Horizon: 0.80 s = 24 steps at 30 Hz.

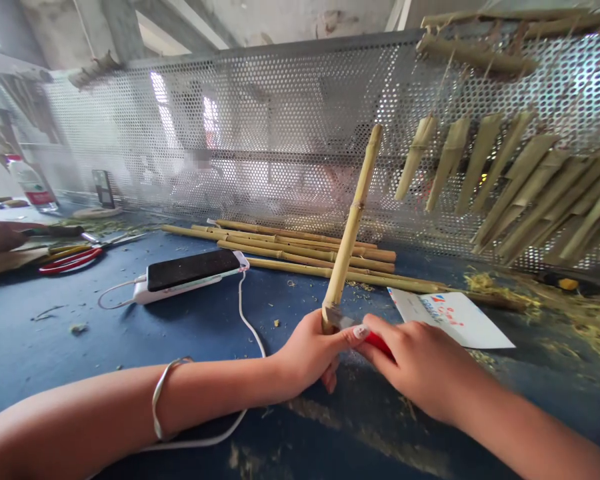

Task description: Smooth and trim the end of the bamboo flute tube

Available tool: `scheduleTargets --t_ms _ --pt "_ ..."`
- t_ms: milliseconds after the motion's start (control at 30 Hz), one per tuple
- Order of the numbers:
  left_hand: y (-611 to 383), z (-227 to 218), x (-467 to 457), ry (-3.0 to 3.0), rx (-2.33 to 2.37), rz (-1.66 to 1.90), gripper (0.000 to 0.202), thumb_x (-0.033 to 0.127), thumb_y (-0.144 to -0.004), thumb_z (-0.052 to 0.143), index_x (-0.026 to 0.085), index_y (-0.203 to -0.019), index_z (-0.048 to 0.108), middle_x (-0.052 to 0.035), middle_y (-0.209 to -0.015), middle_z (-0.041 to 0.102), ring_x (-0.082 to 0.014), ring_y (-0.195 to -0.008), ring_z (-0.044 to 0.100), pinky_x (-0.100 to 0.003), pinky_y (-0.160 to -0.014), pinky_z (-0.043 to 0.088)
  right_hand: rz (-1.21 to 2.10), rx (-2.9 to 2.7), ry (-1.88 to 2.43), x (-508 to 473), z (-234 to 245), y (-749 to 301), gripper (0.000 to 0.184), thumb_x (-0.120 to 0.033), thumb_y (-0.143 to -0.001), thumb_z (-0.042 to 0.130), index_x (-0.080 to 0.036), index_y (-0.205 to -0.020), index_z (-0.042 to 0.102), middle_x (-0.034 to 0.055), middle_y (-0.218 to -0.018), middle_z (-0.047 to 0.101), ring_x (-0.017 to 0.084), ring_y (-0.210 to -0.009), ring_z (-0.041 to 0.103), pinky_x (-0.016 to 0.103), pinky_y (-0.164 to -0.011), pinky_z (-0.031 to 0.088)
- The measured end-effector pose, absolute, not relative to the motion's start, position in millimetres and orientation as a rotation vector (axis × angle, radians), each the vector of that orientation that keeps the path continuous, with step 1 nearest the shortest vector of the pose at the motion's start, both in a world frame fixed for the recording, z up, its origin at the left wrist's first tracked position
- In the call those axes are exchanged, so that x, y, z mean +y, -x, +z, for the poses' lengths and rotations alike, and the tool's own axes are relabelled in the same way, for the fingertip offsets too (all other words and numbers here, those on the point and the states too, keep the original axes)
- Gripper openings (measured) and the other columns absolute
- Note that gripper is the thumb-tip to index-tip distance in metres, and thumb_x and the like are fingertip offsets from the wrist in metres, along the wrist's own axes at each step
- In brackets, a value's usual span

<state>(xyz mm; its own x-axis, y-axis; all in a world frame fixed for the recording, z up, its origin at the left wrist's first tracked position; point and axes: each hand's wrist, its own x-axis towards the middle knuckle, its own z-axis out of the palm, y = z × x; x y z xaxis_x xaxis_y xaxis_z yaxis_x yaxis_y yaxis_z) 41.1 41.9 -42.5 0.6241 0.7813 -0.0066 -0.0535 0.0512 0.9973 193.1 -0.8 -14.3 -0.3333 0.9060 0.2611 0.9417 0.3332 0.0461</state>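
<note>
My left hand (310, 357) is wrapped round the lower end of a bamboo stick (353, 230), which rises tilted to the right. In my right hand (420, 360) is a knife with a red handle (379, 341); most of the handle is hidden by the fingers. Its blade (337, 318) lies against the bamboo just above my left fingers. My left thumb reaches over towards the knife, by the right fingertips. The bottom end of the stick is covered by my left hand.
Several bamboo sticks (300, 250) lie behind my hands. A phone (195, 269) on a white power bank trails a white cable. A printed paper (453, 320) lies right. Red-handled scissors (73, 260) and a co-worker's hand (0, 237) are left. Bamboo pieces hang before a perforated screen (280, 133).
</note>
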Motion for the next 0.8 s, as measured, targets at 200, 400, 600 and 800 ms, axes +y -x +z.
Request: scheduleTargets --t_ms 200,400,600,800 --pt "-41 -44 43 -1.356 0.623 0.686 0.040 0.051 -0.067 0.058 0.020 -0.071 0.034 0.0127 -0.032 0.038 -0.0054 -0.025 0.033 -0.019 -0.028 0.037 0.285 -2.403 1.569 0 -3 -198 0.027 -0.037 -0.087 0.034 -0.023 -0.069 0.049 -0.0022 -0.054 0.056 0.014 -0.049 0.053 0.025 -0.044 0.029" --pt "-41 -41 41 -1.305 0.617 0.692 0.038 0.050 -0.069 0.057 0.020 -0.068 0.033 0.0128 -0.032 0.035 -0.0049 -0.024 0.030 -0.018 -0.026 0.033 -0.209 -2.395 1.719 -1 -7 -193 0.025 -0.039 -0.085 0.035 -0.023 -0.073 0.049 0.0015 -0.054 0.059 0.020 -0.049 0.057 0.026 -0.042 0.021" --pt "-42 -40 40 -1.318 0.758 0.753 0.041 0.057 -0.067 0.053 0.020 -0.065 0.035 0.0119 -0.029 0.033 -0.0060 -0.021 0.028 -0.018 -0.022 0.024 -0.680 -2.267 1.795 -7 -14 -184 0.023 -0.036 -0.086 0.035 -0.023 -0.079 0.052 0.0030 -0.053 0.061 0.022 -0.046 0.058 0.027 -0.042 0.013" --pt "-43 -40 41 -1.379 0.707 0.688 0.042 0.055 -0.066 0.057 0.020 -0.063 0.034 0.0113 -0.031 0.036 -0.0058 -0.024 0.032 -0.019 -0.027 0.032 -0.380 -2.408 1.720 -3 -8 -194 0.027 -0.041 -0.085 0.033 -0.023 -0.076 0.051 0.0029 -0.054 0.060 0.020 -0.050 0.058 0.027 -0.043 0.020"
